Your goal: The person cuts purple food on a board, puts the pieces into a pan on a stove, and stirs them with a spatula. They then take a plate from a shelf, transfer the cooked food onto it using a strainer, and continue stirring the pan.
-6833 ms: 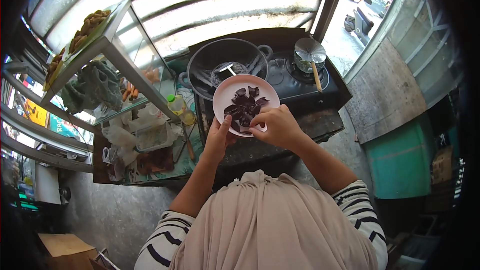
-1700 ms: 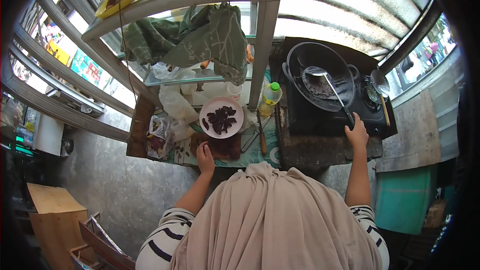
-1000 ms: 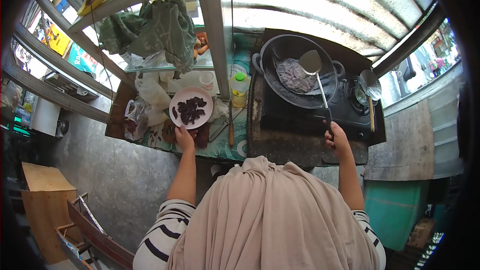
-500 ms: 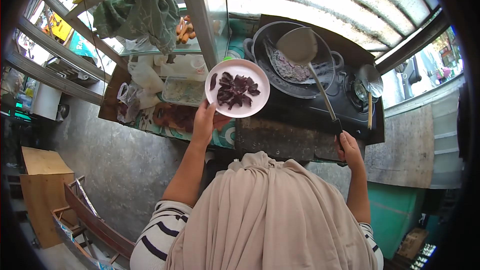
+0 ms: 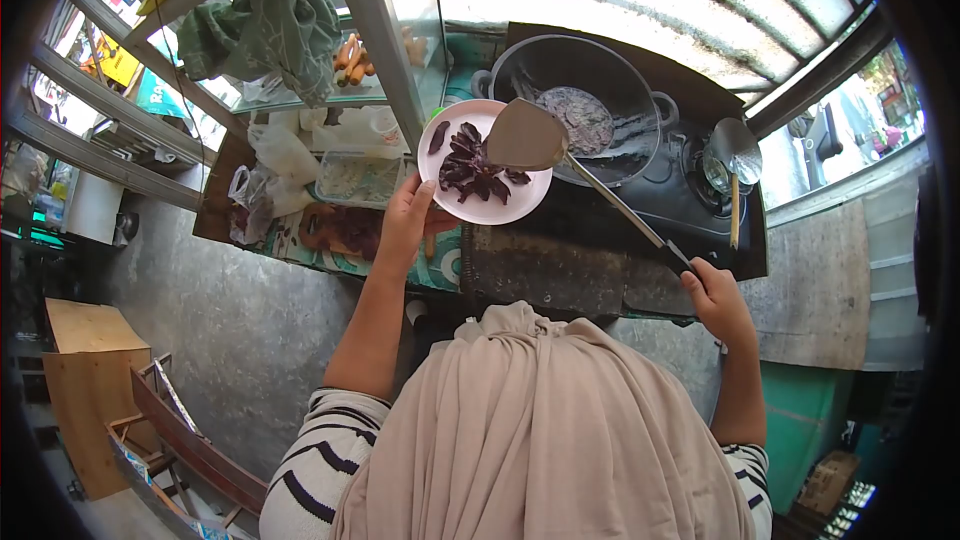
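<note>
My left hand grips the near-left rim of a pale pink plate, thumb on top and fingers underneath. Dark purple-brown pieces lie in its middle. My right hand is closed round the black handle of a long wok spatula. The wide metal blade overlaps the plate's right side and part of the dark pieces. Behind it, a big two-handled wok sits on the stove, holding a pale, speckled mass with whitish smears beside it.
A wire skimmer with a wooden handle rests over the right burner of the black stove. To the left are a clear plastic container, plastic bags and a brown board. A glass case frame rises above them.
The spatula blade has moved left and down from above the wok to over the plate. My right hand has shifted slightly right. The plate sits a little farther right and higher.
</note>
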The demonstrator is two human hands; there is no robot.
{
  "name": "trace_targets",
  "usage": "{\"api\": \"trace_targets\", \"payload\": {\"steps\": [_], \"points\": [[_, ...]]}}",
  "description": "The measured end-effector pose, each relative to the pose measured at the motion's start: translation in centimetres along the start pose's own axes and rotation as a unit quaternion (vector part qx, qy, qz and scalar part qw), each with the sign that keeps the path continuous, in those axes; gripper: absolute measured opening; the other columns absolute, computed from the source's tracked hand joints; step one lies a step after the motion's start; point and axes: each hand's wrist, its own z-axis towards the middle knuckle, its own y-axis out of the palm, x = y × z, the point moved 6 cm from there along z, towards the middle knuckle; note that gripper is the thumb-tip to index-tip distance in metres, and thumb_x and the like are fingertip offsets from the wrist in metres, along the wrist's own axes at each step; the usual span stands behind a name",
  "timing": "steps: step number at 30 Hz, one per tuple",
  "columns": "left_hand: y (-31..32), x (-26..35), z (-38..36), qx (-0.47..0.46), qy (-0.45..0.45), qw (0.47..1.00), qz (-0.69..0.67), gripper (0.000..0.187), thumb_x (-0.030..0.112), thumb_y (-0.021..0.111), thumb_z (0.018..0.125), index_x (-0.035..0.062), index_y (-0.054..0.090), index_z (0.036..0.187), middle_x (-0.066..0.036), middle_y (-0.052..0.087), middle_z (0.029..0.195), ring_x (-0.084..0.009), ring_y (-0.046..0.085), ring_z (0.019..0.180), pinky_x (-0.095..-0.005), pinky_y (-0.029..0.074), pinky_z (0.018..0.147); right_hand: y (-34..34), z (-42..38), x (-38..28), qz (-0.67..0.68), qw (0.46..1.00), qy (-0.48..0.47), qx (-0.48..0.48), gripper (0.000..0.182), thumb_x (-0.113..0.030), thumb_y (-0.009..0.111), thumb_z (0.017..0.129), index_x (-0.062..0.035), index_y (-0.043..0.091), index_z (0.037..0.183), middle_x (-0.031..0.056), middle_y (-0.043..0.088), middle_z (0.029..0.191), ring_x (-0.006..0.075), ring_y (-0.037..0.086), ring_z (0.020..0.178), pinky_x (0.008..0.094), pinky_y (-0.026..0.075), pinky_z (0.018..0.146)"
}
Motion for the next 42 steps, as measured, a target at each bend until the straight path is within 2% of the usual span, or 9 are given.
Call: {"api": "trace_targets", "payload": {"steps": [4, 7, 17, 30, 42], "points": [[-0.1, -0.2, 0.0, -0.002, -0.002, 1.000, 0.021, 0.042, 0.026, 0.044, 0.095, 0.0035, 0.040, 0.130, -0.010, 0.064, 0.100, -0.0179, 0.067, 0.079, -0.0301, 0.058, 0.067, -0.1, 0.2, -0.6, -0.028, 1.000, -0.011, 0.005, 0.033, -0.029, 0.051, 0.092, 0.0011, 0.049, 0.079, 0.0189, 0.047, 0.056, 0.0376, 0.044, 0.051, 0.0379, 0.036, 0.048], [0.1, -0.1, -0.2, -0.002, -0.008, 1.000, 0.024, 0.043, 0.027, 0.045, 0.095, 0.0036, 0.040, 0.130, -0.010, 0.064, 0.101, -0.0177, 0.067, 0.080, -0.0303, 0.058, 0.068, -0.3, 0.3, -0.7, -0.037, 0.999, -0.003, -0.011, 0.032, -0.028, 0.051, 0.092, 0.0009, 0.049, 0.079, 0.0195, 0.048, 0.056, 0.0395, 0.047, 0.053, 0.0394, 0.036, 0.049], [0.4, -0.8, 0.0, -0.008, -0.030, 0.999, 0.013, 0.038, 0.029, 0.046, 0.095, 0.0032, 0.044, 0.123, -0.010, 0.063, 0.098, -0.0190, 0.067, 0.077, -0.0285, 0.057, 0.067, -0.6, 0.3, -1.6, -0.053, 0.998, -0.009, -0.024, 0.029, -0.026, 0.053, 0.090, 0.0007, 0.050, 0.079, 0.0201, 0.048, 0.057, 0.0398, 0.047, 0.054, 0.0399, 0.036, 0.049], [1.3, -1.6, 0.4, -0.017, -0.041, 0.999, 0.011, 0.038, 0.030, 0.047, 0.095, 0.0053, 0.043, 0.123, -0.010, 0.063, 0.100, -0.0209, 0.067, 0.078, -0.0293, 0.057, 0.067, -1.0, 0.6, -3.2, -0.072, 0.997, -0.033, -0.026, 0.030, -0.026, 0.053, 0.090, 0.0003, 0.047, 0.075, 0.0196, 0.047, 0.056, 0.0400, 0.047, 0.054, 0.0418, 0.035, 0.049], [1.8, -2.1, 0.8, -0.027, -0.031, 0.998, -0.042, 0.040, 0.030, 0.047, 0.095, 0.0044, 0.040, 0.125, -0.012, 0.062, 0.103, -0.0233, 0.067, 0.081, -0.0298, 0.057, 0.068, -1.1, 0.9, -4.0, -0.089, 0.995, -0.040, -0.027, 0.030, -0.026, 0.052, 0.091, 0.0002, 0.047, 0.076, 0.0194, 0.048, 0.056, 0.0398, 0.048, 0.055, 0.0424, 0.036, 0.051]]}}
